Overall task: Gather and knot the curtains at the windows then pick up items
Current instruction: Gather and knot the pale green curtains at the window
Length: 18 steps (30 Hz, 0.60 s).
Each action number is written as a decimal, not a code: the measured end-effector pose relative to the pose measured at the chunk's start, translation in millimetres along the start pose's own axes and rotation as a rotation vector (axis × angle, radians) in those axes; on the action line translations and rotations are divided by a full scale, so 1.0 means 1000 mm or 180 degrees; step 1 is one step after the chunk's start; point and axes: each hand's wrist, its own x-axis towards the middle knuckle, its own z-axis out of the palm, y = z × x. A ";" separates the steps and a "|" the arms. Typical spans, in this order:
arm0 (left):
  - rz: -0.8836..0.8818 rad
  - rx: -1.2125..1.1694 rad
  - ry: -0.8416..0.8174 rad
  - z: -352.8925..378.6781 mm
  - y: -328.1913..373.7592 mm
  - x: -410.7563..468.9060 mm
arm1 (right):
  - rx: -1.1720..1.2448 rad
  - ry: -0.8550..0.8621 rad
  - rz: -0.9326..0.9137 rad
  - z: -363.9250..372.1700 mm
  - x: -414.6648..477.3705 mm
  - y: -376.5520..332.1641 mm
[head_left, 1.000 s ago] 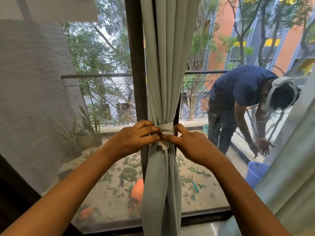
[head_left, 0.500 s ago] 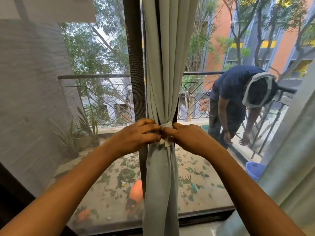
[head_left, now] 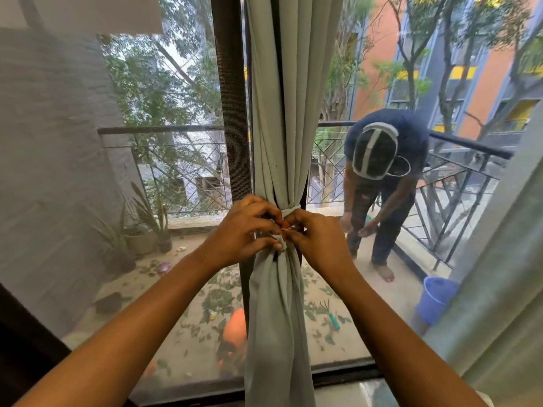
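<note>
Large dark-framed glass window [head_left: 232, 113] is filling most of the view, with a leaf-strewn balcony floor [head_left: 182, 289] showing through it

Long pale grey-green fabric curtain [head_left: 291, 98] is hanging at centre, against the vertical bar of the frame. It is bunching into tight folds at mid-height and spreading looser below

Second pale curtain panel [head_left: 499, 274] is hanging at the right edge, ungathered

Person in a dark blue shirt [head_left: 390, 171] is bending forward out on the balcony, beside the black metal railing [head_left: 458, 177]

Left hand [head_left: 241, 230] and right hand [head_left: 317, 239] are meeting at the gathered waist of the centre curtain, knuckles almost touching

Round blue plastic bucket [head_left: 435, 298] is standing at the right of the balcony floor. Potted spiky green plants [head_left: 141, 239] are sitting at the left

Narrow pale fabric tie band [head_left: 291, 207] is wrapping around the curtain's waist, just above the hands

Left fingers [head_left: 264, 210] are curling in and pinching the band's loose ends. Right fingers [head_left: 296, 215] are curling in and pinching from the other side. A small crumpled end of fabric [head_left: 280, 240] is poking out below the left thumb
</note>
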 end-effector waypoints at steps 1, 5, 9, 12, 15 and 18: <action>-0.0046 -0.0039 0.0125 0.002 0.001 -0.001 | 0.0149 -0.0004 0.0081 0.000 0.001 0.000; 0.0067 0.0090 0.0488 0.011 0.004 -0.005 | 0.0801 -0.0545 0.0358 -0.007 0.007 0.005; 0.0184 0.0237 0.0760 0.015 0.006 -0.007 | 0.1119 -0.0742 0.0352 -0.012 0.006 0.007; 0.0063 0.0232 0.1056 0.020 0.012 -0.009 | 0.1220 -0.0692 0.0375 -0.013 0.003 0.006; -0.0514 -0.0326 0.1279 0.023 0.013 -0.010 | 0.1258 -0.0729 0.0299 -0.016 -0.001 0.006; -0.1755 -0.1735 0.0797 0.025 0.023 -0.010 | 0.1181 -0.0855 0.0128 -0.020 -0.005 0.007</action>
